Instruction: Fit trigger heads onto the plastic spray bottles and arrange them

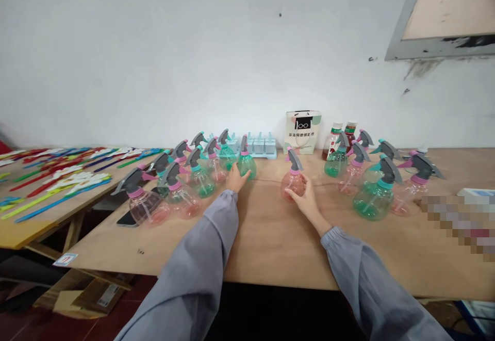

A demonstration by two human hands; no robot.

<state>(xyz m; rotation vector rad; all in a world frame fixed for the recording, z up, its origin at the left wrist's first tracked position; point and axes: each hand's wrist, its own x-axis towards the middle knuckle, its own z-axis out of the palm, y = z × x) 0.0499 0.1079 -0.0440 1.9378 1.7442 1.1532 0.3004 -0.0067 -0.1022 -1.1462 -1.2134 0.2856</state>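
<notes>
My left hand [236, 177] is wrapped round a green spray bottle [247, 166] with a pink collar and grey trigger head, near the back middle of the table. My right hand [306, 199] grips the round body of a pink spray bottle [291, 182], thumb in front and fingers at its right side. Both bottles are upright. To the left stand several more pink and green bottles, among them a pink spray bottle [145, 207] in front. A second group on the right includes a green spray bottle [373, 199].
Against the wall are a light blue mould set [265, 146], a paper bag [302, 132] and two drink bottles [333, 140]. A phone [127, 220] lies under the front left bottle. On the adjoining left table are several colourful strips [50, 186]. The wooden table's front edge [278, 283] is near me.
</notes>
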